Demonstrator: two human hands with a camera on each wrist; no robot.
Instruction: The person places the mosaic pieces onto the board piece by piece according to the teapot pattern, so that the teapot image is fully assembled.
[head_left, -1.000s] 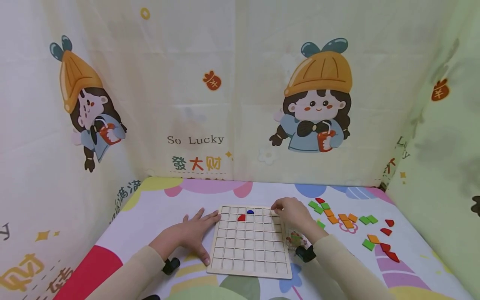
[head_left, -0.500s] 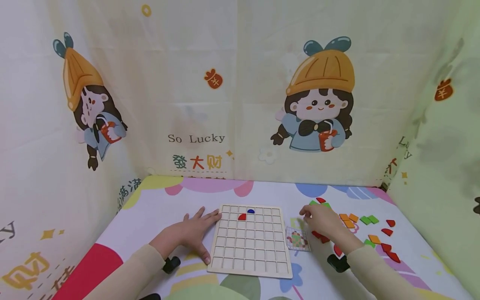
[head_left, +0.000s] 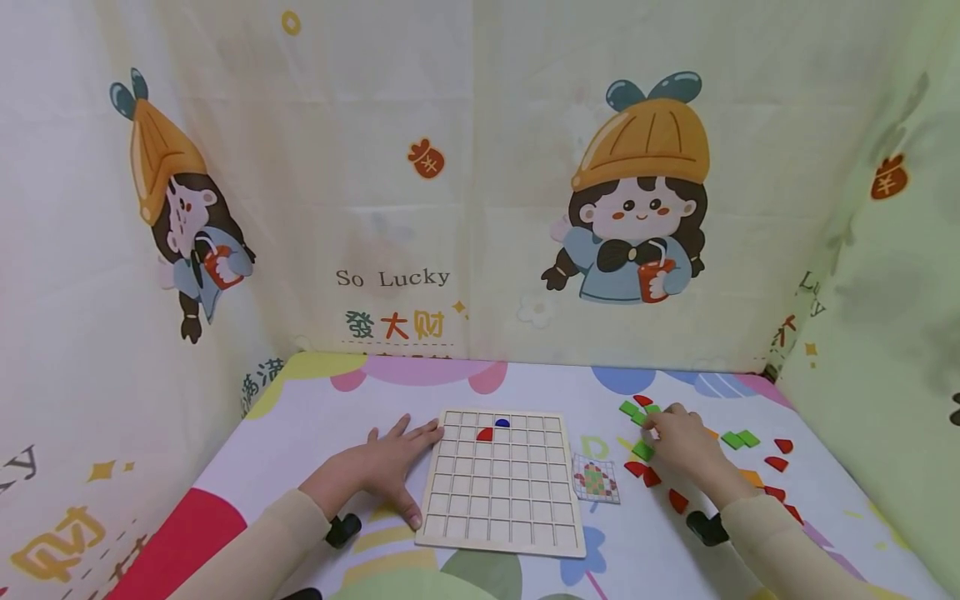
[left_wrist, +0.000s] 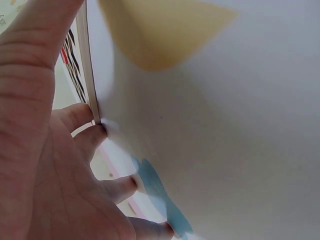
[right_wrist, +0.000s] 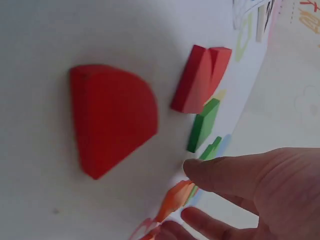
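A wooden grid board (head_left: 501, 483) lies on the table, with a red quarter-round piece (head_left: 485, 434) and a blue half-round piece (head_left: 502, 423) in its upper cells. Spread along the board's left edge, my left hand (head_left: 386, 467) rests with fingertips and thumb against it. My right hand (head_left: 686, 446) is over the loose pieces on the right, fingers bent. In the right wrist view an orange tile (right_wrist: 173, 200) shows just past the thumb and fingertips, which stand apart from each other. Green tiles (head_left: 642, 451) lie beside that hand, partly covered by it.
A small pattern card (head_left: 597, 479) lies right of the board. Red quarter-round pieces (head_left: 678, 500) lie near the right wrist, and more red ones (head_left: 783, 446) and green tiles (head_left: 741, 439) are farther right. A printed cloth wall (head_left: 487, 208) stands behind the table.
My right hand has moved from the board's upper right corner rightward to the loose tiles, uncovering the pattern card. My left hand has stayed at the board.
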